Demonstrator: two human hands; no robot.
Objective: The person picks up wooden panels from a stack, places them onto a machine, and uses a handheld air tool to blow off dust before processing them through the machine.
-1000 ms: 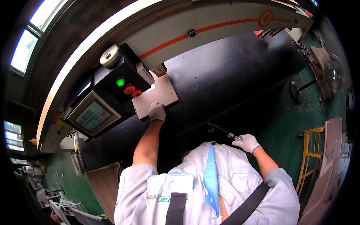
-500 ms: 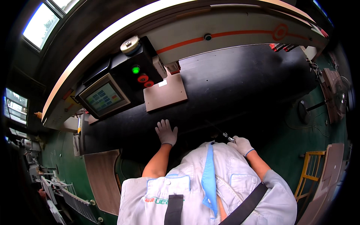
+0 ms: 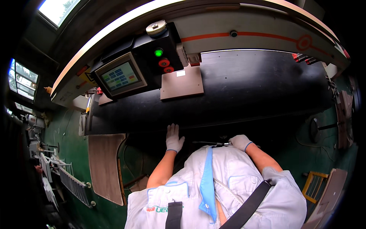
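Observation:
My left hand (image 3: 175, 139), in a pale work glove, has its fingers stretched out at the front edge of the long black machine table (image 3: 244, 91). Nothing is in it, and whether the fingertips press on the edge I cannot tell. Close to my belly, my gloved right hand (image 3: 240, 142) is closed around what looks like an air blow gun (image 3: 220, 144), with a silver body and a thin dark nozzle pointing left. Its grip is hidden in the fist. A flat brown panel (image 3: 183, 86) with small holes lies on the table beyond my left hand.
Above the table's left part hangs a control box with a lit touch screen (image 3: 120, 75), a green light (image 3: 158, 52) and red buttons (image 3: 164, 63). A grey beam (image 3: 267, 44) spans the table. A curved brown board (image 3: 106, 168) stands at left, a yellow frame (image 3: 315, 187) at right.
The view has shifted, so the machine sits further right and higher. The blow gun's nozzle has swung from pointing at the table to pointing left across my front. My left hand is nearer the table's edge.

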